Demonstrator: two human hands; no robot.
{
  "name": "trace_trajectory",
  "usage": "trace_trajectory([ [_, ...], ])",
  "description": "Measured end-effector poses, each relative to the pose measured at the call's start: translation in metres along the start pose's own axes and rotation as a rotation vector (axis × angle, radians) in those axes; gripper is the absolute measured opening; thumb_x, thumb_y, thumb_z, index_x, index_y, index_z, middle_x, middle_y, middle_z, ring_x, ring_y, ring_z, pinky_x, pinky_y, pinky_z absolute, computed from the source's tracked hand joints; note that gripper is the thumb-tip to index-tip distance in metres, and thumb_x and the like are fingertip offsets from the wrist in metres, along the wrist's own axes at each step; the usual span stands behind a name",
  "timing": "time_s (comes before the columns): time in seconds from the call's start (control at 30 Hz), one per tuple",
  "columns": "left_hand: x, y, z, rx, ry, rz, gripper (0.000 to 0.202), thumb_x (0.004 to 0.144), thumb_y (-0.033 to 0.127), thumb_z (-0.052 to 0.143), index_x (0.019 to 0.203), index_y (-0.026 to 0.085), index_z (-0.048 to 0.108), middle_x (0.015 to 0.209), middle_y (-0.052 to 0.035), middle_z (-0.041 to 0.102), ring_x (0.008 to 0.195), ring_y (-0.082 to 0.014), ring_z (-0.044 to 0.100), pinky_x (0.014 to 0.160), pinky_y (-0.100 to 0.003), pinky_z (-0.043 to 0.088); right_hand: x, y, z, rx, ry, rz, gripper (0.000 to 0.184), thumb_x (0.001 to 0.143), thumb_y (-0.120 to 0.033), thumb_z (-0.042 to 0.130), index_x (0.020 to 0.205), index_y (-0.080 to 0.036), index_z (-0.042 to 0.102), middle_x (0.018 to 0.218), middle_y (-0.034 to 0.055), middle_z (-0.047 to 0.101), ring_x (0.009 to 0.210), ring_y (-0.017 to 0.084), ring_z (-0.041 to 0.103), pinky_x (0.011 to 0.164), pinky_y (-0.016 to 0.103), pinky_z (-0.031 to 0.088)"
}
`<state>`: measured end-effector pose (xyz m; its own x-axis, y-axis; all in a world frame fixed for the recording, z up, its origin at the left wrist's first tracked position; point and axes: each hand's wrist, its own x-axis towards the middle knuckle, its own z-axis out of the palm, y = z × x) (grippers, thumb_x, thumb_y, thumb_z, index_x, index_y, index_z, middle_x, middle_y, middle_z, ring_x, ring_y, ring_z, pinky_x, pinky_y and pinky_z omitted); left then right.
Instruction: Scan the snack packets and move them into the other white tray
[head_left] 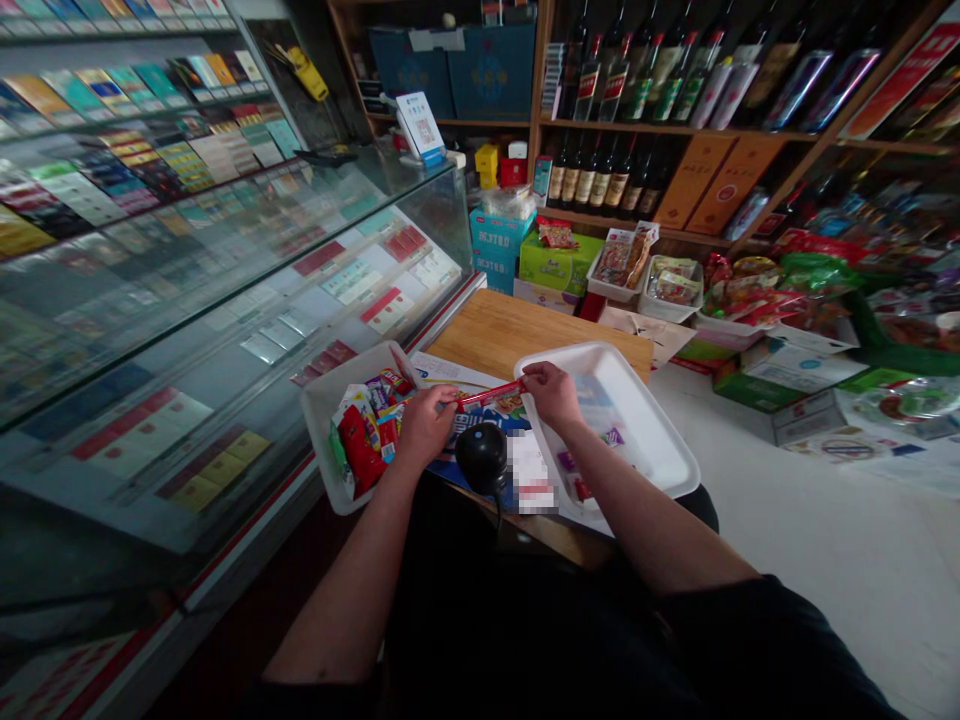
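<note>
A slim red packet (pixel 489 396) stretches above the wooden surface (pixel 517 325), its ends pinched by the left hand (pixel 429 425) and the right hand (pixel 553 393), apparently to keep it straight. Nearer the person sits a black scanner (pixel 481 455), seemingly within easy reach. White trays flank it: the left tray (pixel 318 425) holds snack packets (pixel 358 440), the right tray (pixel 664 450) small wrapped pieces (pixel 614 437).

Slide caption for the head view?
Left hand and right hand hold a slim red item above a wooden table, white trays nearby.
</note>
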<state>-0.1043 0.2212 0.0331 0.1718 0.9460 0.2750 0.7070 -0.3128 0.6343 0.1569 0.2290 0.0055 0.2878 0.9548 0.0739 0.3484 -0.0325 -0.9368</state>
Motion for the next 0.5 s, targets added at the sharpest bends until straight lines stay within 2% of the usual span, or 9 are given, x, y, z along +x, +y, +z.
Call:
trace_trajectory([
  [0.3,-0.019,-0.006,0.002,-0.158,0.047,-0.120,0.029,0.088,0.029,0.059,0.113,0.021,0.072,0.107,-0.0048,0.077,0.099,-0.0221,0.072,0.096,-0.038,0.054,-0.007,-0.014,0.000,0.008,-0.036,-0.017,0.022,0.081,-0.031,0.065,0.098,-0.020,0.074,0.083,0.0006,0.077,0.075,0.016,0.070,0.072,0.025,0.051],
  [0.5,-0.033,-0.003,-0.012,-0.245,0.155,-0.214,0.028,0.086,0.030,0.062,0.110,0.020,0.072,0.104,-0.0049,0.078,0.095,-0.0209,0.072,0.090,-0.034,0.056,-0.021,-0.037,0.004,-0.060,-0.080,-0.064,0.016,0.083,-0.027,0.066,0.096,-0.021,0.074,0.082,-0.0008,0.077,0.074,0.015,0.070,0.072,0.025,0.050],
])
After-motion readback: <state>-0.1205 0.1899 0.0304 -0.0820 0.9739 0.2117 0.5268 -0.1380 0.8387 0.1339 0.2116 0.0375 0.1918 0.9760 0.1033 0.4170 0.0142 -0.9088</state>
